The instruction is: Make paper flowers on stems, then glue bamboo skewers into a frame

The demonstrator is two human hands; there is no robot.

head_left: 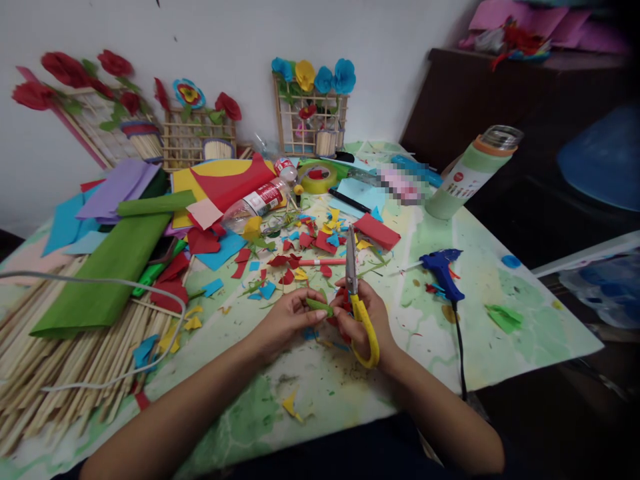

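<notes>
My left hand (pixel 286 319) is closed in a pinch on a small folded piece of green paper (pixel 319 306) near the front middle of the table. Across from it, the fingertips of my right hand (pixel 376 308) meet the paper's right end. Yellow-handled scissors (pixel 367 333) rest in my right hand, blades pointing up and away from me, and the blades look closed. Something red partly shows behind my right fingers; I cannot make out what it is. Red, blue and yellow paper scraps (pixel 305 240) lie scattered just beyond both hands.
A blue glue gun (pixel 444 273) lies to the right, its black cord running off the front edge. Behind it stands a green bottle (pixel 463 177). Wooden sticks (pixel 65 373), a green paper roll (pixel 107 273) and a grey cable (pixel 165 293) occupy the left. Flower-decorated stick frames (pixel 313 113) lean on the wall.
</notes>
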